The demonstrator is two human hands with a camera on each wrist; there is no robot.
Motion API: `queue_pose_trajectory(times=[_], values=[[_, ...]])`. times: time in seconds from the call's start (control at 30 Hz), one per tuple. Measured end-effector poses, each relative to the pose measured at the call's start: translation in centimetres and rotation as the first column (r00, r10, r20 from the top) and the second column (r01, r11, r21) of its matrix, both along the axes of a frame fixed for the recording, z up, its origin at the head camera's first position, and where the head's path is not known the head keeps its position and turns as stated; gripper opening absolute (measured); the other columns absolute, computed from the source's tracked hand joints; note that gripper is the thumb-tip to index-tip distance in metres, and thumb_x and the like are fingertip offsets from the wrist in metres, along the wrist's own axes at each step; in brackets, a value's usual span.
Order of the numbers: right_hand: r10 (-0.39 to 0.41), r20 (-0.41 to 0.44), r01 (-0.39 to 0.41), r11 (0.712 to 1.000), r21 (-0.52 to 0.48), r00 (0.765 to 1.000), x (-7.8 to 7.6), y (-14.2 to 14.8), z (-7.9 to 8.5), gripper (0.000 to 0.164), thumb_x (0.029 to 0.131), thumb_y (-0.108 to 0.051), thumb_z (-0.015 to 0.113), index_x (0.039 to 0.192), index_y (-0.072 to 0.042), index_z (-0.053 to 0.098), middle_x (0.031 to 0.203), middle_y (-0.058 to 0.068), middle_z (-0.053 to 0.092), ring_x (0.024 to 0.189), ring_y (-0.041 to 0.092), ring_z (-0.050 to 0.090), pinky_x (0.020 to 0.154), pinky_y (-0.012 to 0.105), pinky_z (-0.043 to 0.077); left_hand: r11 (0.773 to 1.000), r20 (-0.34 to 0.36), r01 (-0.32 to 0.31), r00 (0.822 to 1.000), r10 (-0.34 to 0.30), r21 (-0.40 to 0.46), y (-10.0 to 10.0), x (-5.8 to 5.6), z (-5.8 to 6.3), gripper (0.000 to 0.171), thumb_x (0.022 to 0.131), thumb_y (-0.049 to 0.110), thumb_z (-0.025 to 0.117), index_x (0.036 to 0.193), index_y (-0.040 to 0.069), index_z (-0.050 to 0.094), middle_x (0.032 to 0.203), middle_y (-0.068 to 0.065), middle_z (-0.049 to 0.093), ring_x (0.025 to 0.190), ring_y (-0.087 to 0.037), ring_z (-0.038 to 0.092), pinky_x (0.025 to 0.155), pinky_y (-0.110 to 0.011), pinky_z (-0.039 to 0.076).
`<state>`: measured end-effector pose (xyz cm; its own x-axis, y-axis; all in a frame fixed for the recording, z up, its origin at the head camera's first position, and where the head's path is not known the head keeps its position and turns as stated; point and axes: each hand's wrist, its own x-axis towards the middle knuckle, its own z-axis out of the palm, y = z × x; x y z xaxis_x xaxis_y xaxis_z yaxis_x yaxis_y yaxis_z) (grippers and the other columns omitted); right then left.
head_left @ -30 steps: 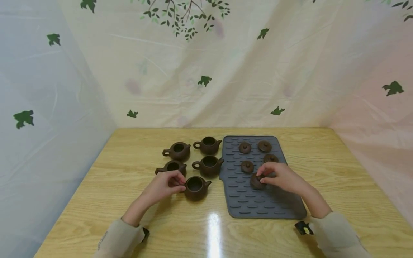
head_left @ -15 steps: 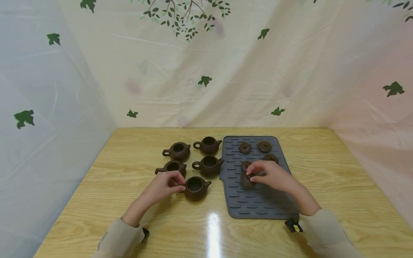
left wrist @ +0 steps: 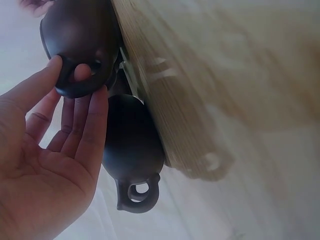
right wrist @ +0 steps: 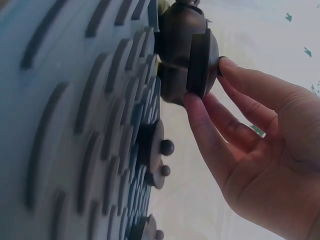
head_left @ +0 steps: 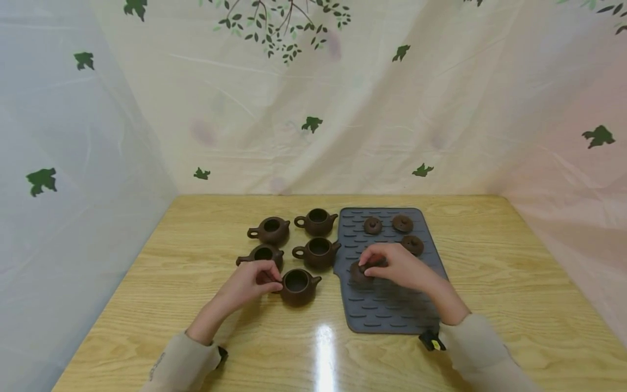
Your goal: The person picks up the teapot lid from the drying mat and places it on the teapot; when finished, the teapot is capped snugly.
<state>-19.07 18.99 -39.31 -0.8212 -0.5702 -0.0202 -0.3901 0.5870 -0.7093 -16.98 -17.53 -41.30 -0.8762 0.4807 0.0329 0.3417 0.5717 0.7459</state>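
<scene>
A dark brown teapot [head_left: 296,288] without a lid stands on the table at the front of a group of lidless pots. My left hand [head_left: 252,283] pinches its handle [left wrist: 82,89] between thumb and fingers, one fingertip showing through the loop. Above the grey mat, my right hand [head_left: 399,265] holds a round brown lid [right wrist: 202,62] by its knob, with a finger against the rim. The lid hangs level and apart from the mat, to the right of the front teapot. The right hand hides part of the mat in the head view.
Several more lidless teapots [head_left: 319,253] stand behind the front one. The ribbed grey mat [head_left: 377,321] bears more lids, including one lid [head_left: 403,223] at its far right. A cloth curtain [head_left: 245,136] encloses the wooden table [head_left: 161,272] at the back and sides.
My right hand has carried the lid leftward over the mat, toward the teapots. The left hand stays on the handle of the front teapot.
</scene>
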Motion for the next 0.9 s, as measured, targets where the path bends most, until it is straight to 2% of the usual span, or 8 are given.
queue_pose_trajectory(times=[0.33, 0.5, 0.77, 0.9], values=[[0.021, -0.034, -0.021, 1.0, -0.006, 0.999, -0.1, -2.2, 0.5, 0.013, 0.093, -0.018, 0.071, 0.106, -0.018, 0.069, 0.105, -0.002, 0.072, 0.096, 0.014, 0.068, 0.074, 0.026, 0.052, 1.0, -0.013, -0.006, 1.0, 0.006, -0.008, 0.1, -0.1, -0.1, 0.009, 0.087, 0.011, 0.076, 0.087, 0.013, 0.067, 0.087, 0.0, 0.071, 0.076, -0.002, 0.065, 0.066, -0.021, 0.055], [0.043, -0.02, -0.044, 0.999, -0.027, 0.999, -0.2, -3.4, 0.9, 0.014, 0.093, -0.017, 0.07, 0.107, -0.017, 0.069, 0.107, 0.0, 0.072, 0.1, 0.016, 0.068, 0.075, 0.026, 0.053, 1.0, -0.018, -0.003, 1.0, 0.003, -0.015, 0.2, -0.2, -0.2, 0.009, 0.087, 0.012, 0.076, 0.087, 0.014, 0.067, 0.086, 0.001, 0.071, 0.076, -0.002, 0.065, 0.066, -0.02, 0.055], [0.07, -0.024, -0.072, 0.996, -0.06, 0.997, -0.2, -5.2, 1.3, 0.016, 0.092, -0.016, 0.071, 0.108, -0.016, 0.069, 0.109, 0.0, 0.071, 0.102, 0.016, 0.068, 0.082, 0.025, 0.056, 1.0, -0.017, 0.0, 1.0, -0.001, -0.02, 0.3, -0.2, -0.1, 0.01, 0.087, 0.012, 0.076, 0.087, 0.014, 0.067, 0.086, 0.001, 0.07, 0.076, -0.002, 0.064, 0.067, -0.02, 0.055], [0.084, -0.027, -0.086, 0.994, -0.07, 0.996, -0.2, -6.1, 1.5, 0.017, 0.093, -0.016, 0.071, 0.109, -0.016, 0.069, 0.109, 0.0, 0.071, 0.103, 0.016, 0.068, 0.08, 0.025, 0.055, 1.0, -0.017, -0.002, 1.0, 0.001, -0.028, 0.3, -0.3, -0.1, 0.01, 0.087, 0.012, 0.076, 0.086, 0.015, 0.067, 0.086, 0.002, 0.07, 0.076, -0.002, 0.064, 0.067, -0.02, 0.054]])
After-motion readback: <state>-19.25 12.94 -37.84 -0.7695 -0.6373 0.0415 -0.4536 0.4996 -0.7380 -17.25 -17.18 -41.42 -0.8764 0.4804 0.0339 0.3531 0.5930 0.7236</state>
